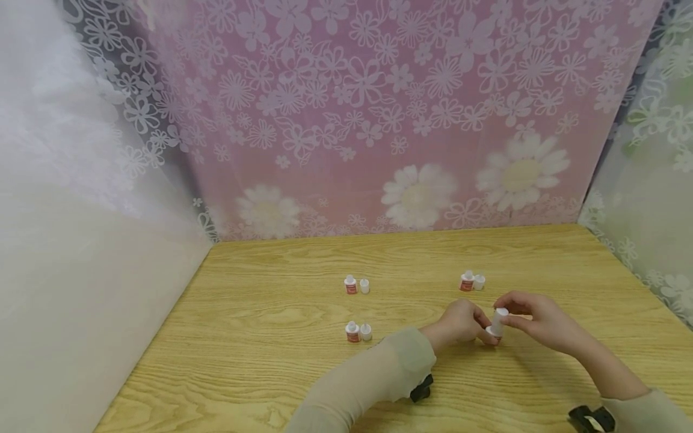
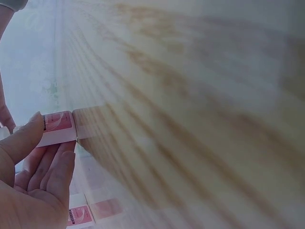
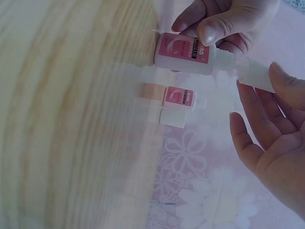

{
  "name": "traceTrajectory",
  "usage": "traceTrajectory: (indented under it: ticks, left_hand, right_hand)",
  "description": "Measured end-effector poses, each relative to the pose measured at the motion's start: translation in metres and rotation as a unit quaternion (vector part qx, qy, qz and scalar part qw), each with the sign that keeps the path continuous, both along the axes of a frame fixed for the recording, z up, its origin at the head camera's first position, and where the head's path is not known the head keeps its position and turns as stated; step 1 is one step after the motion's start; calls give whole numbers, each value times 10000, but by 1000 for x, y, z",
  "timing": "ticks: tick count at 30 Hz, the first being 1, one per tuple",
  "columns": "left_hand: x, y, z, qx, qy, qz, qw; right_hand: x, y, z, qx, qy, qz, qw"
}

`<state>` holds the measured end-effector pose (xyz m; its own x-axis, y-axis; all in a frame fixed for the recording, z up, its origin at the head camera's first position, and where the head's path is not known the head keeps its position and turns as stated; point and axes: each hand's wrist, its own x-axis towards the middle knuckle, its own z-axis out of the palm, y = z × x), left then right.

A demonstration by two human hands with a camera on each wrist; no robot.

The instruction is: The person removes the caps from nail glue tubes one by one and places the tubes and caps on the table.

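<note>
My left hand [image 1: 460,322] holds a small white glue bottle [image 3: 183,52] with a red label between thumb and fingers. The bottle stands upright on the wooden table at the right. From the other side my right hand [image 1: 547,325] pinches a white cap [image 3: 256,74] between thumb and fingers. In the right wrist view the cap is at the nozzle's tip, tilted a little; I cannot tell whether the tip is inside it. The left wrist view shows the bottle's base [image 2: 59,129] beside the left thumb.
Behind my hands stands another uncapped glue bottle [image 1: 467,284], its cap [image 1: 479,282] beside it. Farther left are two more such bottles, one at the back [image 1: 351,288] and one nearer [image 1: 352,335], each next to its cap. Flowered curtains [image 1: 379,120] enclose the table [image 1: 243,361].
</note>
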<state>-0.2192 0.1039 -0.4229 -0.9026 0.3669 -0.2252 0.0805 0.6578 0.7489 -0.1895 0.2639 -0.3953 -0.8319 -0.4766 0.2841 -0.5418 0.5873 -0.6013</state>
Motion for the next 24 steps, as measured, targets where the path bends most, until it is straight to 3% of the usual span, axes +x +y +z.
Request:
traceTrajectory:
  ticks: [10, 24]
  left_hand:
    - [0, 0, 0, -9, -22, 13, 10000]
    - [-1, 0, -1, 26, -60, 9, 10000]
  right_hand:
    - [4, -3, 7, 98, 391, -324, 9987]
    - [6, -3, 12, 118, 423, -559, 9975]
